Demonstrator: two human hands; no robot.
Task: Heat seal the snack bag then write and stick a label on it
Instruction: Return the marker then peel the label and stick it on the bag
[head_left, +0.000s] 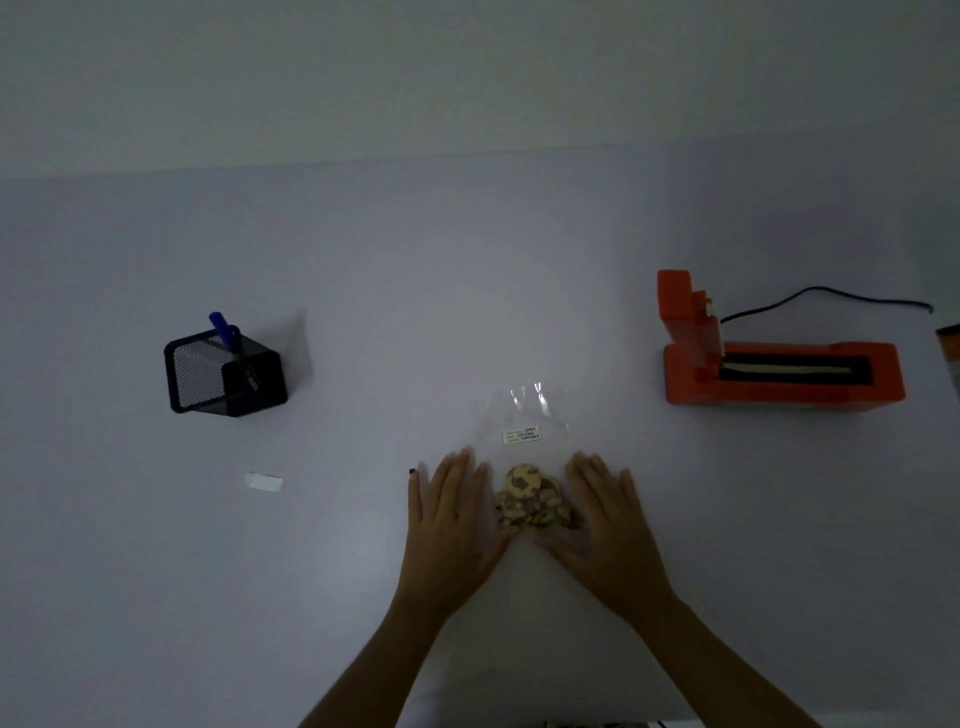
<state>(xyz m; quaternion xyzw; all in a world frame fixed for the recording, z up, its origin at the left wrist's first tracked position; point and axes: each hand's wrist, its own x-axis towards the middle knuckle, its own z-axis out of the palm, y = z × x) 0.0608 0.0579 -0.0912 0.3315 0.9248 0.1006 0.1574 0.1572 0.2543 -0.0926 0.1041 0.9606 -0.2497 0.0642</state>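
A clear plastic snack bag (519, 415) lies flat on the table in front of me, with brown-and-cream snacks (532, 496) bunched at its near end. A small white label (522, 434) with dark writing sits on the bag's upper part. My left hand (452, 519) rests flat, fingers spread, on the bag's left edge. My right hand (608, 525) lies flat with fingers apart on the right edge. Neither hand grips anything. The orange heat sealer (779, 358) stands at the right with its arm raised.
A black mesh pen holder (226, 371) with a blue pen (223, 327) stands at the left. A small white paper strip (265, 481) lies on the table (363, 312) left of my hands. The sealer's black cord (831, 299) runs off to the right.
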